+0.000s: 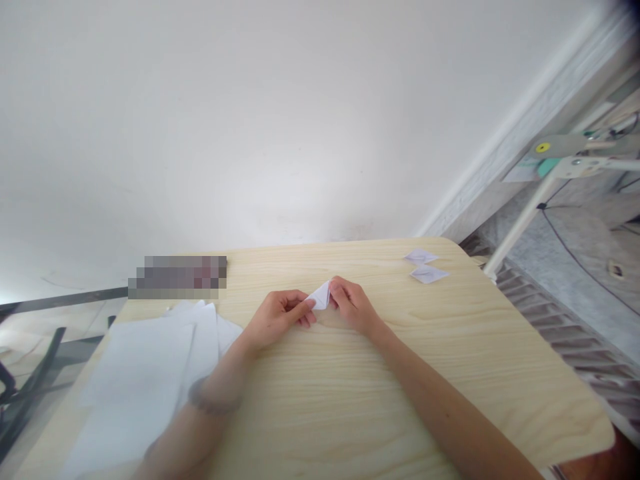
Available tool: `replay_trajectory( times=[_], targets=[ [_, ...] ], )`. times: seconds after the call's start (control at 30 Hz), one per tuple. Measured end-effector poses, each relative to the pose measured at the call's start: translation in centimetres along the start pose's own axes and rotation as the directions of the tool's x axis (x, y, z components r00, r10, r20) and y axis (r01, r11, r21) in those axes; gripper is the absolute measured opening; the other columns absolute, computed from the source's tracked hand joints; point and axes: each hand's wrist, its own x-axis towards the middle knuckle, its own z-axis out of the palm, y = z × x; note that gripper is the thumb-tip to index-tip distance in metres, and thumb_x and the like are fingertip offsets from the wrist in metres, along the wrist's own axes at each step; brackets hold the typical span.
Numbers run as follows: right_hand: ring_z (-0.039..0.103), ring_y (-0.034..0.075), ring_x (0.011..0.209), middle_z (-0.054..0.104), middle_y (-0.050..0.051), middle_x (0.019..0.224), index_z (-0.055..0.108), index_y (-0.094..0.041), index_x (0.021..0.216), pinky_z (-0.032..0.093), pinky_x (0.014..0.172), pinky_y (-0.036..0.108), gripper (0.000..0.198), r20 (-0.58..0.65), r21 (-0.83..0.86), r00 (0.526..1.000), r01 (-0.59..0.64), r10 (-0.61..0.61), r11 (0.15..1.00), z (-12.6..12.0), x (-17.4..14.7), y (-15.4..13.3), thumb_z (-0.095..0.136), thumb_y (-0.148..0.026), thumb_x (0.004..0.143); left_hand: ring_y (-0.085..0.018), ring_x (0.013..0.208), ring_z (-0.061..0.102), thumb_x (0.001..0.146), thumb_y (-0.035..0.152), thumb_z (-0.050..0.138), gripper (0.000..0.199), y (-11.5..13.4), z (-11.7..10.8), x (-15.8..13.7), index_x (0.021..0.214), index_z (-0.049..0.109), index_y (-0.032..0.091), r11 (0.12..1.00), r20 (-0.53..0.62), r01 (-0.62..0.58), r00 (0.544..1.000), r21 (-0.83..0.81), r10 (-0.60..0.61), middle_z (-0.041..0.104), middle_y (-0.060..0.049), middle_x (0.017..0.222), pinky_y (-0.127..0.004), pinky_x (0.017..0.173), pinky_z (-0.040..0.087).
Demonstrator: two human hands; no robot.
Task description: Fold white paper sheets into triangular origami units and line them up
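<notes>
A small white piece of folded paper with pointed corners and a crease line (pixel 321 297) is held between the two hands, just above or on the middle of the far half of a pale wood-grain table (pixel 320 413); whether it touches the tabletop is hard to tell. The left hand (pixel 283 315) is clamped on its left part, the thumb lying over the near face and the fingers behind, so that side is partly covered. The right hand (pixel 353 303) pinches its upper right corner between thumb and fingertips, which hide that corner; the other fingers curl out of sight. The paper's far side cannot be seen. To the right of the hands, near the far edge, lie two white folded-paper diamonds (pixel 429 274), one just beyond the other; their inner folds are too small to read. On the left, loose white paper sheets (pixel 145 360) overlap one another, the left forearm covering part of them, and their lower end fades into blur. A dark bracelet (pixel 215 397) rings the left wrist, also blurred. Beyond the sheets, an object at the far left corner is masked by blocky grey pixels (pixel 177 277) and cannot be identified. A plain white wall (pixel 300 120) rises behind; a white metal frame (pixel 523 220) at right is cut off by the picture's edge.
</notes>
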Motion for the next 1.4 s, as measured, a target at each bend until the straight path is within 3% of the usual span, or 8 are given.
replay_trajectory(
  times=[0.17, 0.27, 0.47, 0.8, 0.93, 1.07, 1.17, 1.4],
  targets=[
    [0.044, 0.010, 0.059, 0.047, -0.001, 0.068, 0.048, -0.018, 0.078, 0.036, 0.051, 0.020, 0.016, -0.049, 0.019, 0.999, 0.025, -0.024, 1.000, 0.27, -0.01, 0.26, 0.048, -0.034, 0.081, -0.012, 0.058, 0.057, 0.080, 0.042, 0.049, 0.034, 0.00, 0.07, 0.18, 0.082, 0.065, 0.012, 1.000, -0.071, -0.010, 0.997, -0.001, 0.010, 0.067, -0.005, 0.071, -0.024, 0.058, 0.047],
    [0.048, 0.011, 0.065, 0.051, 0.001, 0.072, 0.051, -0.018, 0.081, 0.040, 0.055, 0.021, 0.016, -0.055, 0.051, 0.998, 0.028, -0.025, 0.998, 0.28, -0.03, 0.56, 0.049, -0.034, 0.081, -0.013, 0.061, 0.058, 0.082, 0.042, 0.046, 0.037, -0.01, -0.09, 0.24, 0.083, 0.067, 0.011, 1.000, -0.064, -0.007, 0.998, -0.016, 0.005, 0.068, -0.008, 0.075, -0.023, 0.060, 0.047],
    [0.056, 0.012, 0.069, 0.059, 0.004, 0.086, 0.052, -0.018, 0.099, 0.046, 0.057, 0.022, 0.025, -0.003, 0.117, 1.000, -0.001, 0.001, 0.993, 0.26, -0.20, 0.63, 0.051, -0.034, 0.080, -0.015, 0.073, 0.058, 0.076, 0.038, 0.057, 0.037, -0.38, -0.23, 0.51, 0.104, 0.062, 0.013, 0.997, -0.095, -0.013, 0.995, -0.077, 0.006, 0.066, -0.009, 0.095, -0.024, 0.060, 0.047],
    [0.058, 0.014, 0.077, 0.059, 0.006, 0.093, 0.051, -0.018, 0.113, 0.049, 0.063, 0.023, 0.035, 0.052, 0.056, 0.996, 0.076, -0.079, 0.996, -0.01, -0.25, 0.25, 0.052, -0.027, 0.079, -0.015, 0.067, 0.058, 0.073, 0.038, 0.060, 0.050, -0.87, -0.05, 0.53, 0.115, 0.054, 0.011, 0.997, -0.098, 0.028, 0.995, -0.077, -0.036, 0.067, -0.005, 0.074, -0.026, 0.063, 0.046],
    [0.057, 0.014, 0.080, 0.058, 0.007, 0.096, 0.052, -0.017, 0.113, 0.049, 0.062, 0.022, 0.035, 0.079, 0.039, 0.990, 0.110, -0.113, 0.993, -0.08, -0.28, 0.18, 0.052, -0.025, 0.079, -0.015, 0.065, 0.058, 0.075, 0.039, 0.058, 0.044, -0.84, -0.07, 0.55, 0.109, 0.057, 0.011, 0.998, -0.096, 0.028, 0.995, -0.057, -0.034, 0.066, -0.004, 0.071, -0.026, 0.064, 0.046],
    [0.058, 0.011, 0.065, 0.060, 0.005, 0.090, 0.050, -0.018, 0.115, 0.048, 0.056, 0.021, 0.037, 0.091, 0.061, 0.994, 0.048, -0.053, 0.997, 0.02, -0.30, 0.41, 0.051, -0.029, 0.080, -0.015, 0.065, 0.059, 0.076, 0.039, 0.056, 0.036, -0.65, -0.20, 0.65, 0.099, 0.057, 0.011, 0.995, -0.119, 0.016, 0.993, -0.097, -0.028, 0.066, -0.004, 0.070, -0.025, 0.061, 0.047],
    [0.057, 0.008, 0.054, 0.062, 0.004, 0.086, 0.054, -0.018, 0.109, 0.046, 0.051, 0.020, 0.030, 0.091, 0.085, 0.996, 0.009, -0.017, 0.996, 0.12, -0.26, 0.45, 0.049, -0.031, 0.081, -0.014, 0.060, 0.060, 0.077, 0.040, 0.055, 0.030, -0.68, -0.28, 0.72, 0.091, 0.055, 0.013, 0.991, -0.153, -0.004, 0.988, -0.131, -0.017, 0.065, -0.003, 0.067, -0.024, 0.057, 0.047],
    [0.057, 0.009, 0.052, 0.063, 0.002, 0.075, 0.059, -0.017, 0.097, 0.045, 0.050, 0.019, 0.022, 0.097, 0.077, 0.995, 0.014, -0.021, 0.997, 0.17, -0.22, 0.55, 0.049, -0.029, 0.081, -0.013, 0.061, 0.057, 0.077, 0.039, 0.054, 0.027, -0.67, -0.34, 0.68, 0.085, 0.058, 0.014, 0.993, -0.151, -0.045, 0.988, -0.105, 0.029, 0.062, -0.002, 0.066, -0.023, 0.057, 0.047]
  ],
)
